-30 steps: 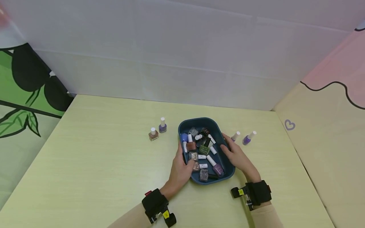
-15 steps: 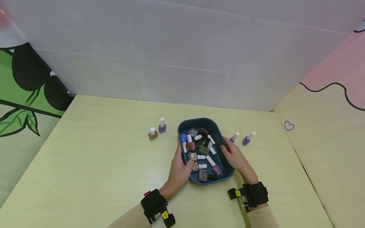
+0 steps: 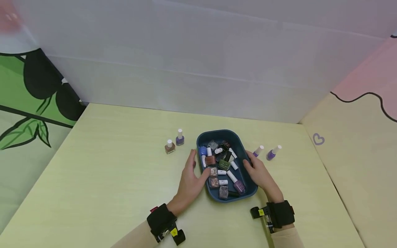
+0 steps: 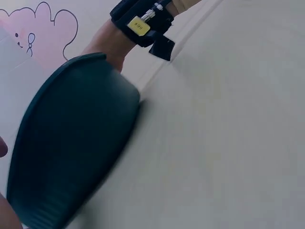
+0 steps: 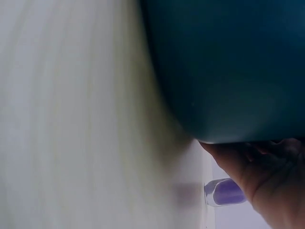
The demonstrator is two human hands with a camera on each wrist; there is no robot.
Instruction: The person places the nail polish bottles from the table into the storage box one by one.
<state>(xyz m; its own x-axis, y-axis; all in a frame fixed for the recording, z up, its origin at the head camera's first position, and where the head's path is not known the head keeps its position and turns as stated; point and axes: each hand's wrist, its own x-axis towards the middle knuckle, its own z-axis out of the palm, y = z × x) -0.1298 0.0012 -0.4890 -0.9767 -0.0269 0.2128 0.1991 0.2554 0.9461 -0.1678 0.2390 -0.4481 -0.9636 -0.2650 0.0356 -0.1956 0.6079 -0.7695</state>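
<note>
A dark blue plastic bin (image 3: 248,188) stands on the table, filled with several nail polish bottles, among them a green one (image 3: 224,165) and a purple one (image 3: 239,186). My right hand (image 3: 262,176) grips the bin's right wall, thumb over the rim and fingers outside. Along the left side, my left hand (image 3: 188,184) is spread, its fingers apart from the wall and its thumb tip at the rim; whether the thumb touches is unclear. The left wrist view shows the bin's outer wall (image 4: 71,133). In the right wrist view, fingers (image 5: 233,160) lie against the bin's end.
Left of the bin stand a brown nail polish bottle (image 3: 170,147) and a purple one (image 3: 180,137). Two purple bottles are on the right, one (image 3: 258,151) partly behind the right hand and another (image 3: 273,153) farther right. A pale wall (image 3: 192,89) rises behind the table.
My left hand has loosened from the bin and moved left, its fingers now straight and off the wall. The right hand keeps its grip. The whole view has shifted slightly.
</note>
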